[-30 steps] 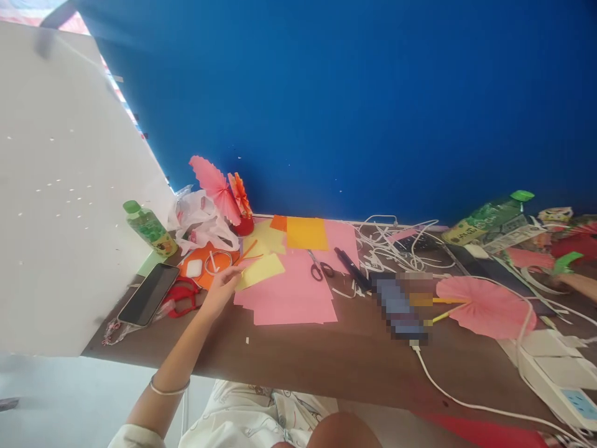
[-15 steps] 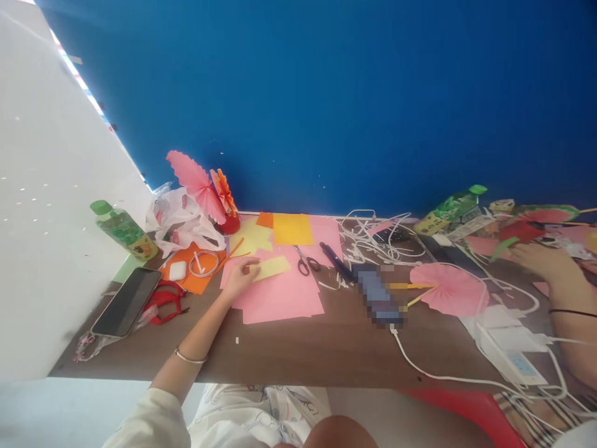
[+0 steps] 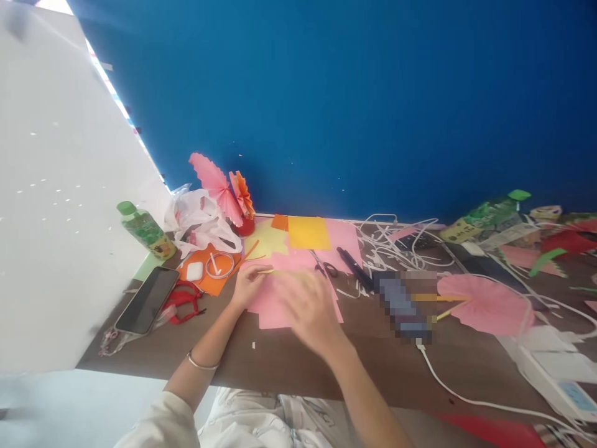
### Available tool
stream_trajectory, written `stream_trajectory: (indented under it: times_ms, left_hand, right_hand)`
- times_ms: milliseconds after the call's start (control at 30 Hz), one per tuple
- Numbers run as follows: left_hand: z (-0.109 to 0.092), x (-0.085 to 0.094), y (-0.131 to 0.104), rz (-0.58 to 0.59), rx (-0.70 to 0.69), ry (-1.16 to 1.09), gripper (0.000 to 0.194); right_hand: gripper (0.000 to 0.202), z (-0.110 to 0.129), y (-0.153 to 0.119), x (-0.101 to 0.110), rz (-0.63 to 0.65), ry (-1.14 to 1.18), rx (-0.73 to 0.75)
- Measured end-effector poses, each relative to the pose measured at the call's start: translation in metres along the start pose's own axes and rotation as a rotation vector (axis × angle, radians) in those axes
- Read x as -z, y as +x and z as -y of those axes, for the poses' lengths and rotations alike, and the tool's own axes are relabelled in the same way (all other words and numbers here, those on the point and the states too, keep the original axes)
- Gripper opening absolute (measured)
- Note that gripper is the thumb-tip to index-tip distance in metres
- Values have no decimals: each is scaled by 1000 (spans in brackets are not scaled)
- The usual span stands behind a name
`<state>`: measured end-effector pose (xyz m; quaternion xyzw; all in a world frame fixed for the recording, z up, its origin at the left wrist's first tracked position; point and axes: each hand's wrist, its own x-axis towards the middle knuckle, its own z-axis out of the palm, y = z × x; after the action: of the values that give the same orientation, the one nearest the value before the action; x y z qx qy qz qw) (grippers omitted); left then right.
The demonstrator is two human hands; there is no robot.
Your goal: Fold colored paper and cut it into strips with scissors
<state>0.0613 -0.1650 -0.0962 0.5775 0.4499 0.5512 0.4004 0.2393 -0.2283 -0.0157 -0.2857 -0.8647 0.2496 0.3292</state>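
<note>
My left hand (image 3: 248, 286) rests over the pink paper (image 3: 275, 317), its fingertips pinching the left end of a pale yellow paper strip (image 3: 267, 271). My right hand (image 3: 308, 311) hovers over the same strip and hides most of it. Motion smears its fingers, so their grip cannot be made out. Just beyond the right hand lie the scissors (image 3: 332, 269). Behind them is a square of orange-yellow paper (image 3: 308, 233), with light yellow paper (image 3: 261, 238) to its left.
Left are a dark phone (image 3: 148, 302), a red strap (image 3: 184, 305), a green bottle (image 3: 145, 230) and a plastic bag (image 3: 205, 230). Right are a black pen (image 3: 353, 267), a blurred-out device (image 3: 403, 305), a pink paper fan (image 3: 487, 302), tangled white cables (image 3: 387, 246) and a power strip (image 3: 559, 386).
My right hand has come into view over the yellow strip. My left hand keeps hold of the strip's left end. The view has turned left, and another person's arm at the right has left it.
</note>
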Motion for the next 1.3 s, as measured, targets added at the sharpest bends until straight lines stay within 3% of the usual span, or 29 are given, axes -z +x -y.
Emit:
stream_trajectory:
  times_ms: [67,100,167,267,400,567,967,1300]
  left_hand:
    - [3,0,0,41,-22,-22,16]
    - [5,1,0,78,-44,-23,16]
    - [8,2,1,161,-110,8,17]
    - [12,7,3,228,-250,177,20]
    - [14,11,3,328,-367,491,24]
    - [10,9,0,483,-371,689,24]
    - [6,10,1,519,-284,627,19]
    - [0,14,3,465,-189,614,13]
  right_hand:
    - [33,-37,4,5,-234,-360,-194]
    - [28,-54,3,6,-281,-487,-206]
    - [24,-83,-4,5,-288,-592,-117]
    - [28,-104,-15,-1,-258,-653,-11]
    - [26,-108,-22,-9,-196,-691,-42]
    - [25,-113,-29,-13,-45,-500,-54]
    - [15,-116,-29,-12,-72,-314,-173]
    - [16,-123,-28,-12,-117,-243,-235]
